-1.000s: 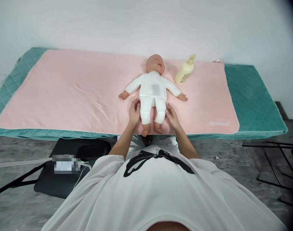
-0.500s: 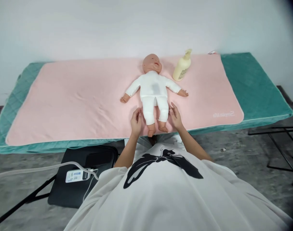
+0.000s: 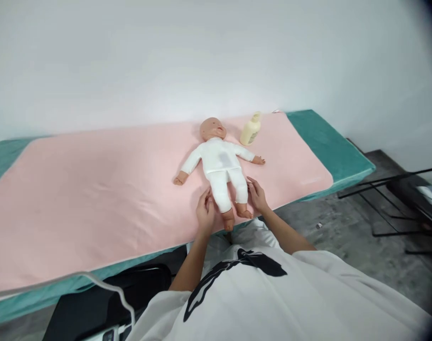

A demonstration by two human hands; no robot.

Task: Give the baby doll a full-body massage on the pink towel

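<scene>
A baby doll (image 3: 221, 156) in a white body suit lies on its back on the pink mat (image 3: 130, 189), head toward the wall and bare feet toward me. Its arms are spread and its face is turned to the right. Beside the doll's left-side leg in view rests my left hand (image 3: 205, 212), fingers loosely curved and holding nothing. My right hand (image 3: 257, 195) lies along the outside of the other leg, fingers apart, with nothing in it. Whether the fingertips touch the legs is hard to see. A pale yellow pump bottle (image 3: 250, 131) stands right of the doll's head.
The mat covers a green padded bed (image 3: 328, 147) set against a white wall (image 3: 166, 57). A black chair (image 3: 91, 303) with a pale cable (image 3: 109, 287) is at lower left. Black metal frames (image 3: 382, 213) stand at right on the grey floor.
The view has tilted up and turned to the right, so the bed sits lower and slanted. Both hands stay beside the doll's legs, and the doll and bottle keep their places on the mat.
</scene>
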